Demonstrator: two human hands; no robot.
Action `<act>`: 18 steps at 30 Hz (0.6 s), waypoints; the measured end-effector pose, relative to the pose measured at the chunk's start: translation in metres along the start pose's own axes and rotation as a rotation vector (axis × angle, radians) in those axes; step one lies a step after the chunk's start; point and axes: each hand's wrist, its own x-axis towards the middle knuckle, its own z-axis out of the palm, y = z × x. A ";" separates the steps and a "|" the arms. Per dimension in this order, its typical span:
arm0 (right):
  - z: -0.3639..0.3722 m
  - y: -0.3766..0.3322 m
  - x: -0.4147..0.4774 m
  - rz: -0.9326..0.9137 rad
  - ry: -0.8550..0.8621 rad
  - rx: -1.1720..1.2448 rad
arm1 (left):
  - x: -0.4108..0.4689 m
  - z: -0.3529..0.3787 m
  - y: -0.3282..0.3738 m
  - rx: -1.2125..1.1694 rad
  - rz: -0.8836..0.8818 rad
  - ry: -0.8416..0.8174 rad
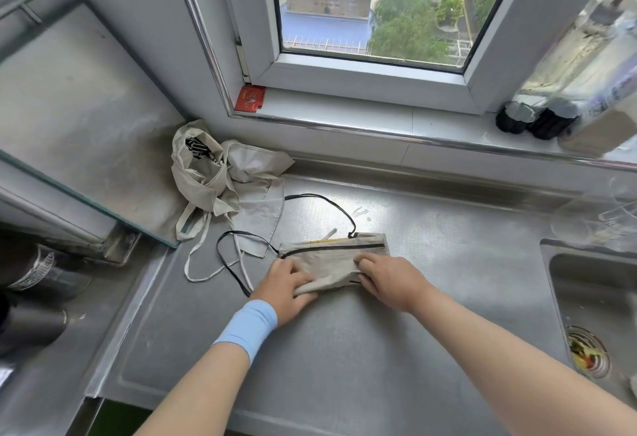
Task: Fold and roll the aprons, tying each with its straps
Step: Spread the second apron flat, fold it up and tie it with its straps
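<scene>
A beige apron [332,261] with black trim lies folded into a narrow band on the steel counter [344,349]. Its near edge is curled into a roll. My left hand [284,289], with a blue wristband, grips the left end of the roll. My right hand [389,280] grips the right end, fingers curled over the fabric. Black straps [238,270] trail off to the left and loop behind the apron [331,203]. A heap of crumpled cream aprons [224,180] with white ties sits at the back left corner.
A sink [593,297] with food scraps in its drain lies at the right. Clear glass cups [593,222] stand behind it. Bottles [537,118] and a red box [250,99] rest on the window sill. A glass panel edge [86,194] and dark pots are at the left.
</scene>
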 end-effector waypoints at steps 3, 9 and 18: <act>-0.009 0.005 0.009 0.119 -0.039 0.076 | 0.010 -0.014 -0.009 -0.040 -0.048 -0.047; -0.010 0.009 0.024 0.333 -0.139 0.077 | 0.022 -0.029 -0.005 0.070 -0.203 -0.032; 0.010 -0.019 0.034 -0.063 0.113 -0.187 | 0.032 0.003 0.041 0.364 0.155 0.104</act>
